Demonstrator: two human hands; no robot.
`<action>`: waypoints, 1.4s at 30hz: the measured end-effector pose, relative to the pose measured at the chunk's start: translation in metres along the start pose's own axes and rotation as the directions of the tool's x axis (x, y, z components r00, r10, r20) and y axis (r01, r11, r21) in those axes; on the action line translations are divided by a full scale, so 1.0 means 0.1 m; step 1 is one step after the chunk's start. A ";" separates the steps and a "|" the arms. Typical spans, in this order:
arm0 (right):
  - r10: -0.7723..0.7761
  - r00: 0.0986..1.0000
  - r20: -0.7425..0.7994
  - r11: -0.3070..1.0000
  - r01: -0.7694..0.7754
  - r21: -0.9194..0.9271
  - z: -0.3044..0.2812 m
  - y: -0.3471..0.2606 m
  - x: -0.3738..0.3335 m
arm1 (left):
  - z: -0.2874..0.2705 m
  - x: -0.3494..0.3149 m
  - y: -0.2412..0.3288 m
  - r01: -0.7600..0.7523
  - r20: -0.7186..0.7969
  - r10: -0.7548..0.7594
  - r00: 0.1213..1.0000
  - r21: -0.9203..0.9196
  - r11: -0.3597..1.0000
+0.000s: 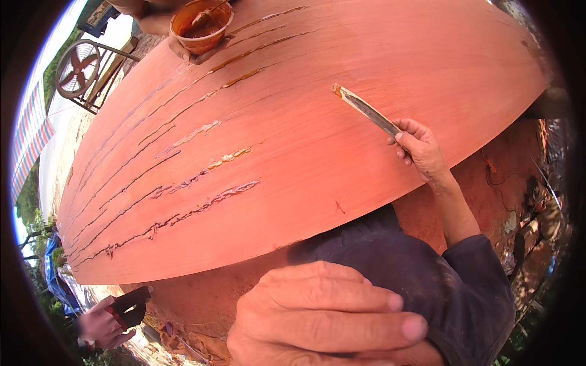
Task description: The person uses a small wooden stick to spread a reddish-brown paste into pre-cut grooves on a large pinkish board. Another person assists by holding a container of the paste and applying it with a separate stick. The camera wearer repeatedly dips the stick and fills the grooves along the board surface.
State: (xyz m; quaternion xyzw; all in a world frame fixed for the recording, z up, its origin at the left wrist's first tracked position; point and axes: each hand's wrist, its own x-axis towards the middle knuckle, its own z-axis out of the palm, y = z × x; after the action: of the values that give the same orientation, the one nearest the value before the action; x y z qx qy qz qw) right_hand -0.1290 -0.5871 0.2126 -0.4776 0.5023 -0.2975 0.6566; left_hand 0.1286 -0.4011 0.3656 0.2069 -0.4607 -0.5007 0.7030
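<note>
My right hand [420,149] is closed round one end of a flat wooden stick [371,111], its tip smeared with orange-brown paste. The stick is held over a large reddish wooden slab [342,158] with a curved edge. Close to the camera at the bottom, my left hand [323,311] shows its back, fingers extended to the right and slightly bent. Nothing shows in it; its palm is hidden. Dark cracks run along the slab's left half, some carrying glossy paste [229,158] and others a pinkish filling [229,194].
At the far edge another person's hand holds an orange-brown bowl [201,36] of dark paste with a stirring stick. At lower left a different person's hand [101,323] grips a dark, flat object [131,305]. A metal fan [78,69] stands at far left. Reddish dust covers the ground.
</note>
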 end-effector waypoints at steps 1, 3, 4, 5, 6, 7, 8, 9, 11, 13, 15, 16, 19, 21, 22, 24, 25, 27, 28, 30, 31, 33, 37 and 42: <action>-0.007 1.000 0.018 1.000 0.008 -0.021 -0.05 -0.03 0.07 | -0.01 -0.09 -0.07 -0.040 -0.023 0.045 0.999 0.188 0.981; 0.017 0.998 0.062 0.999 -0.014 -0.046 -0.12 -0.06 0.18 | -0.12 -0.36 -0.21 0.035 -0.220 0.045 0.975 0.350 0.936; 0.026 0.996 0.088 0.998 -0.021 -0.057 -0.14 -0.08 0.23 | -0.21 -0.53 -0.28 0.115 -0.336 0.056 0.940 0.467 0.877; 0.041 0.994 0.099 0.997 -0.034 -0.070 -0.15 -0.08 0.26 | -0.34 -0.72 -0.34 0.213 -0.455 0.085 0.887 0.564 0.797; 0.068 0.990 0.121 0.996 -0.060 -0.065 -0.15 -0.07 0.26 | -0.44 -0.95 -0.42 0.346 -0.551 0.144 0.822 0.684 0.642; 0.094 0.985 0.147 0.994 -0.085 -0.061 -0.14 -0.06 0.26 | -0.56 -1.17 -0.48 0.462 -0.607 0.230 0.760 0.755 0.465; 0.128 0.979 0.162 0.991 -0.119 -0.065 -0.11 -0.05 0.25 | -0.67 -1.38 -0.53 0.556 -0.702 0.274 0.658 0.698 0.452; 0.140 0.973 0.182 0.988 -0.126 -0.085 -0.05 -0.02 0.24 | -0.77 -1.58 -0.57 0.623 -0.765 0.323 0.557 0.642 0.447; 0.158 0.959 0.234 0.987 -0.144 -0.073 0.07 0.03 0.22 | -0.97 -1.89 -0.63 0.738 -0.794 0.447 0.412 0.579 0.346; 0.176 0.953 0.245 0.984 -0.170 -0.044 0.25 0.07 0.24 | -1.15 -2.08 -0.67 0.841 -0.728 0.590 0.350 0.521 0.144; 0.168 0.950 0.264 0.985 -0.169 -0.020 0.42 0.09 0.25 | -1.36 -2.16 -0.73 0.821 -0.631 0.669 0.392 0.569 0.056; 0.163 0.947 0.276 0.985 -0.170 0.000 0.50 0.10 0.24 | -1.46 -2.17 -0.76 0.809 -0.577 0.705 0.411 0.588 0.010; 0.194 0.931 0.309 0.980 -0.199 -0.017 0.73 0.14 0.18 | -1.69 -2.19 -0.80 0.742 -0.411 0.658 0.631 0.568 -0.357; 0.220 0.934 0.281 0.973 -0.230 0.005 0.84 0.16 0.07 | -1.77 -2.20 -0.80 0.728 -0.408 0.654 0.637 0.597 -0.337; 0.240 0.933 0.267 0.968 -0.252 0.009 0.88 0.17 0.02 | -1.79 -2.20 -0.80 0.727 -0.412 0.669 0.619 0.623 -0.289; 0.184 0.956 0.230 0.982 -0.190 0.004 1.00 0.19 -0.01 | -1.79 -2.21 -0.79 0.719 -0.416 0.649 0.636 0.625 -0.304; 0.216 0.962 0.168 0.976 -0.214 -0.030 1.06 0.19 -0.02 | -1.79 -2.22 -0.76 0.706 -0.412 0.640 0.649 0.639 -0.305; 0.116 0.976 0.182 0.992 -0.123 0.025 1.19 0.18 -0.04 | -1.82 -2.22 -0.67 0.678 -0.450 0.583 0.677 0.690 -0.254; 0.122 0.981 0.153 0.991 -0.128 0.025 1.25 0.17 -0.06 | -1.83 -2.23 -0.61 0.667 -0.477 0.550 0.685 0.715 -0.211; 0.101 0.981 0.165 0.994 -0.105 0.019 1.39 0.16 -0.10 | -1.88 -2.24 -0.50 0.597 -0.451 0.471 0.758 0.770 -0.224; 0.079 0.981 0.179 0.996 -0.085 0.030 1.47 0.17 -0.14 | -1.90 -2.25 -0.46 0.576 -0.451 0.439 0.777 0.790 -0.210; 0.087 0.980 0.177 0.996 -0.092 0.018 1.64 0.21 -0.23 | -1.95 -2.27 -0.43 0.568 -0.456 0.423 0.783 0.802 -0.185; 0.038 0.992 0.118 0.998 -0.044 0.050 1.95 0.34 -0.43 | -2.02 -2.29 -0.47 0.515 -0.387 0.466 0.796 0.837 -0.186; -0.016 1.000 0.010 0.996 0.015 0.093 2.04 0.41 -0.55 | -2.02 -2.31 -0.45 0.473 -0.359 0.434 0.826 0.861 -0.189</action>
State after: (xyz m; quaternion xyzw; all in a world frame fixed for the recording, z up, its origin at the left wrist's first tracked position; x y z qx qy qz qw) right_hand 0.0428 -0.4570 0.2033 -0.4519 0.4806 -0.3234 0.6784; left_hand 0.2618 -0.2478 0.1312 0.8140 -0.4357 0.1213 0.3645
